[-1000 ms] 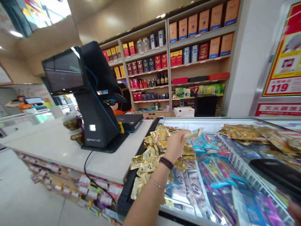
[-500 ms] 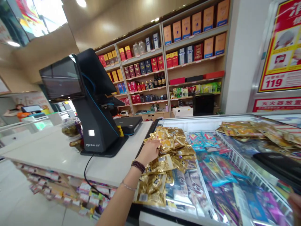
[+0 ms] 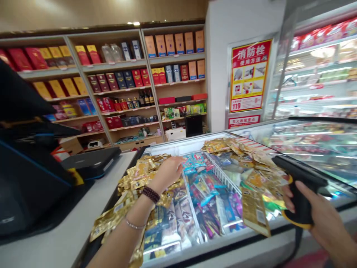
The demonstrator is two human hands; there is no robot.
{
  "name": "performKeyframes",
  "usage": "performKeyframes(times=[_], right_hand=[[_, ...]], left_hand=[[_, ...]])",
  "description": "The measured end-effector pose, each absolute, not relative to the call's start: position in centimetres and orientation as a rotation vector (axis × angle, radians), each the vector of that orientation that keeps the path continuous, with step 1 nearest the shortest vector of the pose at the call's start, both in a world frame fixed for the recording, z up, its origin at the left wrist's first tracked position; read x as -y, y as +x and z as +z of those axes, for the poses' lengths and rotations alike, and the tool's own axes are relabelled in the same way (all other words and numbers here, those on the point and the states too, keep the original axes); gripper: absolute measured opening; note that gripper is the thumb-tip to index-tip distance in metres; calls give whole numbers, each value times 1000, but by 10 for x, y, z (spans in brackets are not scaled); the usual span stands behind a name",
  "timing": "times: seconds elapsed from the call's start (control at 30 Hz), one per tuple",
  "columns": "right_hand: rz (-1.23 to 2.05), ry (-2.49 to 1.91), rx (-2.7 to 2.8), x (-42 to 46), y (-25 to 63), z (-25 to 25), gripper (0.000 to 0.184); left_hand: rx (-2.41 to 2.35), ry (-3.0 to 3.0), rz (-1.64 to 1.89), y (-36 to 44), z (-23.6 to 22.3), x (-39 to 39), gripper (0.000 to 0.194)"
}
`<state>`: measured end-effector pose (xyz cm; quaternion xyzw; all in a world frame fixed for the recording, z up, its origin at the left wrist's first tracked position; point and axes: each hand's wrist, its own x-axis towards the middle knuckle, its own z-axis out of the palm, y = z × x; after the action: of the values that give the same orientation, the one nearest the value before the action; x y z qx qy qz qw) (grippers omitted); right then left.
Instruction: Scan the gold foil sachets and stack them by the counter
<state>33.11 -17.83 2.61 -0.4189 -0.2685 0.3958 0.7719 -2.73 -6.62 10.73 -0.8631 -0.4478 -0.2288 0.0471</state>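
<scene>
My left hand [image 3: 167,172] reaches palm-down over a heap of gold foil snack packets [image 3: 139,174] in a glass-topped chest freezer [image 3: 178,145], with nothing visible in it. A beaded bracelet and a thin bangle circle its wrist. Near the freezer's front rim, my right hand [image 3: 315,214] is shut around the grip of a black and yellow handheld barcode scanner [image 3: 302,186]. A gold packet [image 3: 255,212] hangs over the front rim just left of the scanner. Wire dividers [image 3: 223,178] separate the gold packets from blue and multicoloured packets [image 3: 205,208].
A white counter [image 3: 69,212] with a black checkout terminal [image 3: 25,186] and a flat black device [image 3: 92,162] runs along the left. Shelves of boxed liquor [image 3: 122,82] stand behind the freezer. A refrigerated display case [image 3: 315,70] stands at the right.
The view has swung right. My right hand with the scanner has come into view. My left hand has moved from the near heap towards the divider, and the small packet held earlier no longer shows.
</scene>
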Motion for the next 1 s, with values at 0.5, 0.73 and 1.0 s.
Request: performKeyframes(times=[0.5, 0.73, 1.0], right_hand=[[906, -668, 429, 172, 372, -7, 44], [879, -703, 427, 172, 369, -7, 41], [898, -747, 415, 173, 366, -2, 43]], left_hand=[[885, -2943, -649, 285, 30, -11, 56], [998, -3026, -446, 326, 7, -29, 57], [1001, -3047, -530, 279, 6, -5, 45]])
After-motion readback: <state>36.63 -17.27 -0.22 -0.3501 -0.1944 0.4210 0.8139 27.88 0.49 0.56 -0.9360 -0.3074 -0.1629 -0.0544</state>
